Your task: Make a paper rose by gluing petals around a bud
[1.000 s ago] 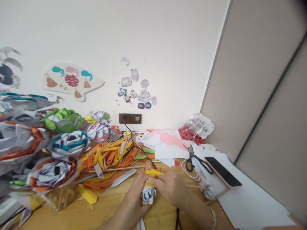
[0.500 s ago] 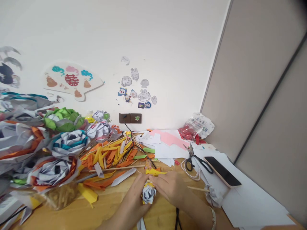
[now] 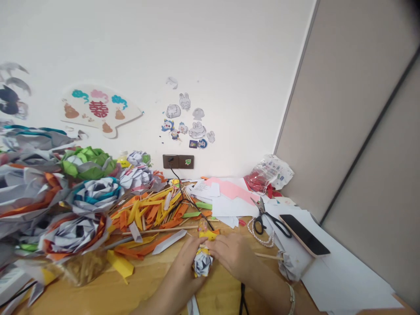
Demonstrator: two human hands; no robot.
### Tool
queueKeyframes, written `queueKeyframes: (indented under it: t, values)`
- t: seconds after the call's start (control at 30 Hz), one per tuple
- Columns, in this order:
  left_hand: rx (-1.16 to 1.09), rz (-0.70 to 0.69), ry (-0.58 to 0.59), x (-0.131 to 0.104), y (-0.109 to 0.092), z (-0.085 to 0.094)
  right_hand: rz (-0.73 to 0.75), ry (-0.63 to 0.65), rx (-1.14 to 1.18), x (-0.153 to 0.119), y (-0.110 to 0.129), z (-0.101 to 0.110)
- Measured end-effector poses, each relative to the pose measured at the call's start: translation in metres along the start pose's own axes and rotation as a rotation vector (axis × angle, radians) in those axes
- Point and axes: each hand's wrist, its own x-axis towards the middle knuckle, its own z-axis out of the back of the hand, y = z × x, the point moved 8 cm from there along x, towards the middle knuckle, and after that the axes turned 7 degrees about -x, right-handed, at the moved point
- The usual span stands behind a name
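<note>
A small white and yellow folded paper flower [image 3: 202, 263] is between my hands, low in the middle of the view. My left hand [image 3: 186, 262] is wrapped round its left side, fingers curled at the top. On its right, my right hand [image 3: 231, 253] presses bent fingers against the flower's upper edge. A yellow paper strip [image 3: 208, 235] sticks out just beyond my fingertips. The fingers partly hide where the strip and flower meet.
Large paper flowers [image 3: 96, 194] crowd the left. Orange and yellow folded strips [image 3: 151, 210] lie behind my hands. Scissors [image 3: 262, 216], a pearl string [image 3: 262, 241], a phone [image 3: 305, 235] and white sheets [image 3: 341, 275] are at right. A black cable [image 3: 180, 186] runs from the wall socket [image 3: 178, 162].
My right fingers have shifted slightly, and less of the yellow strip shows to the right. The flower has tilted a little. The crumpled paper by my right forearm has moved slightly left.
</note>
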Motion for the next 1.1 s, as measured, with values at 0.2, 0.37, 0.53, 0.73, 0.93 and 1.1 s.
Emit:
queueKeyframes:
  t: [0.2, 0.37, 0.53, 0.73, 0.93, 1.1]
  values:
    - [0.007, -0.027, -0.03, 0.001, -0.006, 0.004, -0.142, 0.055, 0.176, -0.001, -0.009, -0.003]
    - [0.009, -0.02, -0.047, 0.0, -0.006, 0.005, -0.139, 0.084, 0.213, -0.004, -0.007, -0.009]
    - [0.012, 0.009, -0.057, -0.003, 0.0, 0.004, -0.126, 0.084, 0.207, -0.004, -0.005, -0.007]
    - [0.023, 0.003, -0.041, -0.003, 0.002, 0.003, -0.136, 0.023, 0.095, 0.0, -0.005, -0.001]
    - [0.008, -0.006, -0.037, 0.0, -0.001, 0.004, -0.206, -0.094, 0.041, 0.001, -0.01, 0.012]
    - [0.012, 0.018, -0.025, -0.003, 0.003, 0.003, -0.146, -0.134, -0.043, -0.001, -0.003, 0.015]
